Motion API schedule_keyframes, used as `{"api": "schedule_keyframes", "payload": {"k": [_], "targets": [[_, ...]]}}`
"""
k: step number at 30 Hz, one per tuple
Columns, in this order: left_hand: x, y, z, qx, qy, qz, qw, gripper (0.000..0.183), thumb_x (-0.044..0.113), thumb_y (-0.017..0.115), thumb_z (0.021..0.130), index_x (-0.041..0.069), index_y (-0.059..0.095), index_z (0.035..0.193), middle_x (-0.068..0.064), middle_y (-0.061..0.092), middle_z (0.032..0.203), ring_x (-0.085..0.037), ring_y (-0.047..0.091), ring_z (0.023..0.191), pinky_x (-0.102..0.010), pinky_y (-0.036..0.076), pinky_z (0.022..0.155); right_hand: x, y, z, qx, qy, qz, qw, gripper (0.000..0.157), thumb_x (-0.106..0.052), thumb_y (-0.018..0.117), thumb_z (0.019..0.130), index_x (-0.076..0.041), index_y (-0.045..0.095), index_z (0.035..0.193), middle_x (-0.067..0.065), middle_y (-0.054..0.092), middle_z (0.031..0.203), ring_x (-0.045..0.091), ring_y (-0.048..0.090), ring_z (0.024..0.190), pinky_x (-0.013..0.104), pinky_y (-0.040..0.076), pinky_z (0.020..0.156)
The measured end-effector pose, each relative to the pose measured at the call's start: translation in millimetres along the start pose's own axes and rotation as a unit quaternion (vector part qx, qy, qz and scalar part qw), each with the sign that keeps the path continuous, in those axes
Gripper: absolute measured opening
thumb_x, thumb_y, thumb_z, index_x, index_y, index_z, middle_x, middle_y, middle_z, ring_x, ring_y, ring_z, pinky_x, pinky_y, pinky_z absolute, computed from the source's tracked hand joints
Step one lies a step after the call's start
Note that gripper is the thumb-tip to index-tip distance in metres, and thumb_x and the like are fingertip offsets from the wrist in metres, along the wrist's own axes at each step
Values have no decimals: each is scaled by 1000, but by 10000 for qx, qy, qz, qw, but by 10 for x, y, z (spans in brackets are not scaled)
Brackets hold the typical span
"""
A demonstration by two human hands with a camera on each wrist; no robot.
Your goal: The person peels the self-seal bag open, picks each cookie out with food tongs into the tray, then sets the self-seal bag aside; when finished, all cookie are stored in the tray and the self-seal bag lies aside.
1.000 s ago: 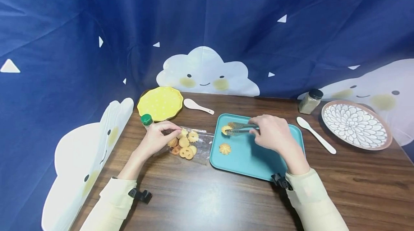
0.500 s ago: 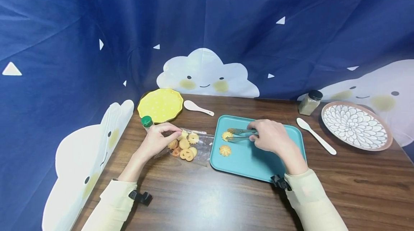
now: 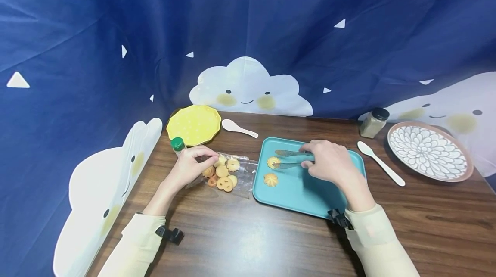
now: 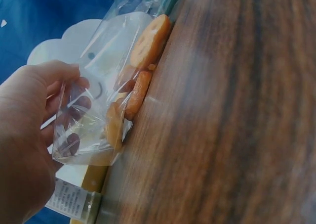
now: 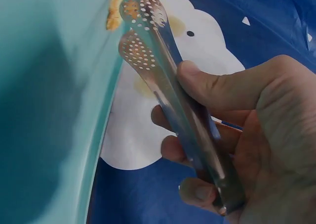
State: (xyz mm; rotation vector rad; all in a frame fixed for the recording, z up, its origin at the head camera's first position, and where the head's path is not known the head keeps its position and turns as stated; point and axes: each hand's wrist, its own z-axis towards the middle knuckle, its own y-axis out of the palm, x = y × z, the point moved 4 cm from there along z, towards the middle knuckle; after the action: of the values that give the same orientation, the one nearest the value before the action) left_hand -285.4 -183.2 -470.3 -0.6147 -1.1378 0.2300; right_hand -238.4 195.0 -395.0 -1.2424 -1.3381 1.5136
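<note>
In the head view, my left hand [image 3: 187, 167] pinches the edge of a clear plastic bag [image 3: 245, 176] with several cookies [image 3: 224, 184] inside. The left wrist view shows the bag's film [image 4: 86, 145] standing up between thumb and fingers. My right hand [image 3: 332, 163] holds metal tongs [image 5: 190, 120] with perforated tips, thumb on one side and fingers on the other. The tongs' arms are spread apart over the turquoise tray [image 3: 298, 197]. A ring-shaped cookie [image 3: 272, 162] lies on the tray at one tip. A flower-shaped cookie [image 3: 271, 179] lies nearer the front.
Behind the left hand are a green-capped bottle [image 3: 178, 144], a yellow plate [image 3: 193, 125] and a white soup spoon [image 3: 239, 128]. Right of the tray lie a long white spoon [image 3: 381, 164], a black-lidded jar [image 3: 374, 122] and a flower-patterned plate [image 3: 430, 152].
The tongs' arms have spread wider, and the ring-shaped cookie rests on the tray, no longer squeezed between them. My left hand keeps its pinch on the bag in the same place.
</note>
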Motion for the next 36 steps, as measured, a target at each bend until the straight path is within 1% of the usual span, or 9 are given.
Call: {"api": "schedule_keyframes", "payload": {"k": [3, 6, 8, 11, 15, 21, 24, 30, 36], "targets": [[-8, 5, 6, -4, 18, -9, 10000, 22, 40, 75, 91, 21, 80, 100, 13, 78, 97, -4, 71, 91, -22, 55, 79, -22, -54, -23, 290, -82, -20, 9995, 37, -30, 74, 90, -25, 71, 126, 4, 72, 128, 30, 70, 105, 44, 51, 63], [-17, 6, 5, 22, 41, 45, 10000, 22, 41, 76, 90, 21, 80, 100, 14, 77, 96, -3, 70, 90, -24, 55, 78, -105, -62, -29, 533, -348, 50, 9980, 34, -30, 74, 90, -25, 73, 124, 3, 73, 126, 28, 71, 108, 47, 55, 70], [-17, 4, 4, 36, 79, 82, 9999, 23, 40, 76, 90, 20, 80, 100, 15, 77, 96, -3, 70, 90, -24, 55, 78, -203, -24, -24, 579, -582, 127, 9965, 32, -30, 75, 90, -25, 74, 121, 2, 74, 125, 27, 71, 110, 50, 56, 76], [-16, 2, -2, 44, 96, 101, 9999, 23, 39, 76, 90, 19, 80, 100, 15, 77, 96, -3, 70, 91, -21, 54, 79, -381, 72, -5, 558, -916, 156, 9941, 28, -31, 76, 89, -25, 76, 117, 0, 75, 121, 26, 71, 112, 50, 58, 79], [-16, -1, -5, 49, 71, 115, 9999, 19, 38, 76, 91, 22, 80, 99, 14, 78, 96, -3, 71, 91, -22, 55, 79, -611, 231, 13, 553, -1307, 70, 9899, 27, -32, 76, 89, -24, 77, 115, -4, 76, 116, 22, 72, 110, 47, 59, 75], [-17, 0, 6, -34, -109, 20, 9999, 21, 41, 76, 90, 23, 80, 100, 15, 77, 97, -4, 71, 94, -36, 58, 85, -842, 449, 16, 677, -1758, -189, 9819, 25, -31, 76, 90, -22, 76, 113, -7, 75, 102, 15, 70, 92, 38, 57, 64], [-23, 1, 6, -38, -109, 7, 9999, 22, 42, 76, 90, 23, 80, 100, 15, 77, 97, -3, 71, 94, -40, 58, 86, -912, 514, 17, 721, -1889, -258, 9790, 27, -32, 77, 90, -21, 75, 114, -7, 74, 102, 15, 69, 92, 37, 58, 65], [-25, -1, 1, -3, -94, 23, 10000, 15, 43, 76, 90, 31, 79, 97, 16, 77, 96, -3, 70, 93, -39, 58, 84, -975, 578, 18, 766, -1962, -261, 9772, 34, -34, 77, 90, -18, 73, 119, -2, 75, 107, 18, 70, 101, 39, 60, 76], [-9, 10, 12, -12, -1, 4, 10000, 17, 41, 76, 90, 27, 79, 98, 15, 77, 97, -3, 70, 93, -41, 58, 84, -1014, 600, -15, 859, -2207, -200, 9714, 38, -36, 75, 91, -17, 71, 124, 0, 74, 114, 19, 70, 104, 39, 60, 81]]}}
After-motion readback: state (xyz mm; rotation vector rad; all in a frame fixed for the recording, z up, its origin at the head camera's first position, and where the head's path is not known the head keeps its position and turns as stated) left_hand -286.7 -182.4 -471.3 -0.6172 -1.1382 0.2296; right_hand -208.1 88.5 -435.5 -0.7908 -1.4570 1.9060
